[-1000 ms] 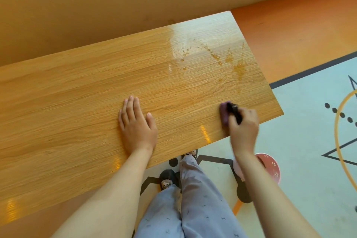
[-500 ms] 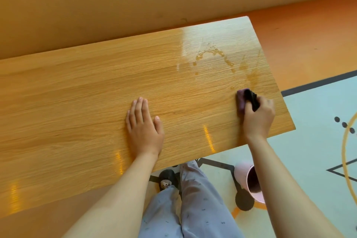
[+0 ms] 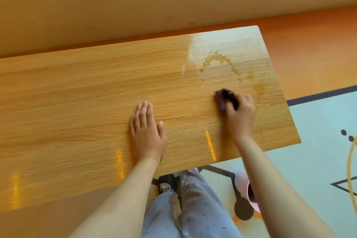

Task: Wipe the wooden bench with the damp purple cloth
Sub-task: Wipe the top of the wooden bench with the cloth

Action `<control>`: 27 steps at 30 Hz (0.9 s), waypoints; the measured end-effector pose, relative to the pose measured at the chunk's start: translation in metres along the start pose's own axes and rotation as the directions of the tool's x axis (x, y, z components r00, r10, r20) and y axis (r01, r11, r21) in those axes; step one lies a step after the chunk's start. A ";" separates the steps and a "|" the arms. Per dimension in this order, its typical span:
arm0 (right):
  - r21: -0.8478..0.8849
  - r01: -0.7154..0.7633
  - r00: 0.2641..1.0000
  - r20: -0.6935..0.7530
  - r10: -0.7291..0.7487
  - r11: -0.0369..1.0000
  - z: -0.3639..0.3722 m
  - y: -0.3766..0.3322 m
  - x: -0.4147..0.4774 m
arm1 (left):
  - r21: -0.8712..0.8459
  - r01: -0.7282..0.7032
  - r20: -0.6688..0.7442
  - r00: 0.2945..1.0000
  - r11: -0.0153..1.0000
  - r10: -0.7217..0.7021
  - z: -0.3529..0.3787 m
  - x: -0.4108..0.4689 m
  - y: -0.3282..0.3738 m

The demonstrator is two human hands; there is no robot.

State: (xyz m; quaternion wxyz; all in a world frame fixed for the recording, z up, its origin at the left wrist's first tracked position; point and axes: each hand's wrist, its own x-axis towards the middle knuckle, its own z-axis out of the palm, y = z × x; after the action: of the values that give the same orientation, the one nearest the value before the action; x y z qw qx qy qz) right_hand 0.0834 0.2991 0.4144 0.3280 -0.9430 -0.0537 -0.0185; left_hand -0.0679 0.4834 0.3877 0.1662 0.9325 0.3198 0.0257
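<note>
Wooden worktop (image 3: 77,121) bears the flat left hand (image 3: 147,133); right hand (image 3: 240,114) grips purple cloth (image 3: 221,100), stains (image 3: 218,62) just beyond.

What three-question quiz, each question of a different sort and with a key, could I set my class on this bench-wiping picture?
1. True or false: the left hand lies flat, fingers straight, on the bench.
2. Which holds the cloth? A: the right hand. B: the left hand. C: neither; it lies loose.
3. Fill in: the brownish marks lie near the bench's ____ end, on the person's own side naming.

Key: 1 true; 2 A; 3 right.
</note>
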 end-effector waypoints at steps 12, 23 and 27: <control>0.167 0.148 0.960 0.214 -0.182 0.975 0.062 -0.076 -0.013 | 0.022 0.010 0.011 1.000 1.000 -0.010 -0.002 0.000 0.001; 0.014 -0.222 0.969 -0.108 0.222 0.975 0.026 -0.018 0.074 | 0.043 0.013 0.028 1.000 0.999 -0.014 -0.003 0.002 0.001; 0.118 0.048 0.992 0.112 -0.062 0.992 0.071 -0.077 0.046 | 0.043 0.018 0.018 1.000 0.999 -0.019 -0.004 0.002 0.002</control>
State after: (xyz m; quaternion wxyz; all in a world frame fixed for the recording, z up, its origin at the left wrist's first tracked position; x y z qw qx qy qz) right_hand 0.1201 0.4069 0.4094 0.3776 -0.9201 -0.0996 0.0301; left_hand -0.0662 0.4843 0.3922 0.1492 0.9331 0.3271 0.0085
